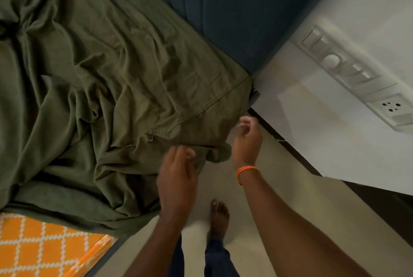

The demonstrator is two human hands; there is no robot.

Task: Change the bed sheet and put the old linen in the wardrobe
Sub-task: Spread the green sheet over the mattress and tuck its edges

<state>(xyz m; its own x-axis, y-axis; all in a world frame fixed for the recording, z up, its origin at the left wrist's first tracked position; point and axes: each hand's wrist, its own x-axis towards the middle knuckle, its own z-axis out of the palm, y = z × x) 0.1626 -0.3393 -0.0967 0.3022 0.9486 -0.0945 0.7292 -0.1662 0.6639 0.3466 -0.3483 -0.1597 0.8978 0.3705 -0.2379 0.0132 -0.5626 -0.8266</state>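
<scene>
The green sheet (107,88) lay rumpled over the bed, its corner hanging between both hands. The left hand (176,178) touched it loosely spread; the right hand (247,140) hovered half-curled, holding nothing, likely to gather it.

A rumpled green sheet (96,88) fills the left of the frame; both hands, left hand (176,178) and right hand (247,140), hover at its corner, lower centre.

The olive-green bed sheet (100,80) lies rumpled across the bed, creases running toward ten o'clock, its hemmed corner drooping off the edge at four o'clock.
</scene>
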